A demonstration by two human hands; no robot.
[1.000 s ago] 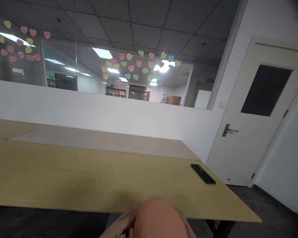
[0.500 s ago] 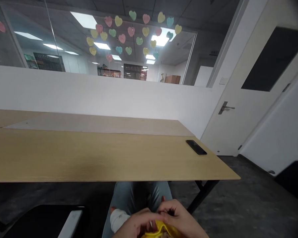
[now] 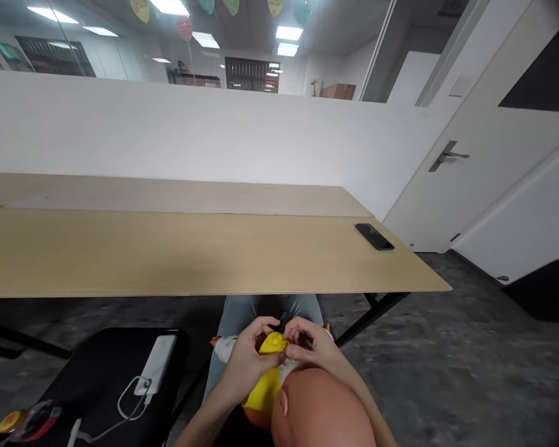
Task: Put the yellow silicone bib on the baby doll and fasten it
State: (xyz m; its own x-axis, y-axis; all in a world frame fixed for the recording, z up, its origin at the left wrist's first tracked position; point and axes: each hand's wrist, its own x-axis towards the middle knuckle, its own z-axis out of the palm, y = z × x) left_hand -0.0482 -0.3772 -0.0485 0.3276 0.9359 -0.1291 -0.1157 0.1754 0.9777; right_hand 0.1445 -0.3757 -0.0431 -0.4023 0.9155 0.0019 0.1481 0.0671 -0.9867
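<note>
The doll's head [image 3: 328,406] looks like smooth, satiny plastic to me; the yellow garment [image 3: 266,390], cloth; the bench [image 3: 168,251], smooth matt wood.

My left hand [image 3: 251,360] covers part of the yellow cloth [image 3: 274,343]; whether the fingertips of my right hand [image 3: 314,347] pinch its edge is too small to tell. The bottom edge crops the doll's head [image 3: 323,406], face hidden from me. My jeans [image 3: 235,316] disappear beneath the tabletop [image 3: 261,264]. Overhead, a yellow heart note [image 3: 140,9] is cut off.
</note>
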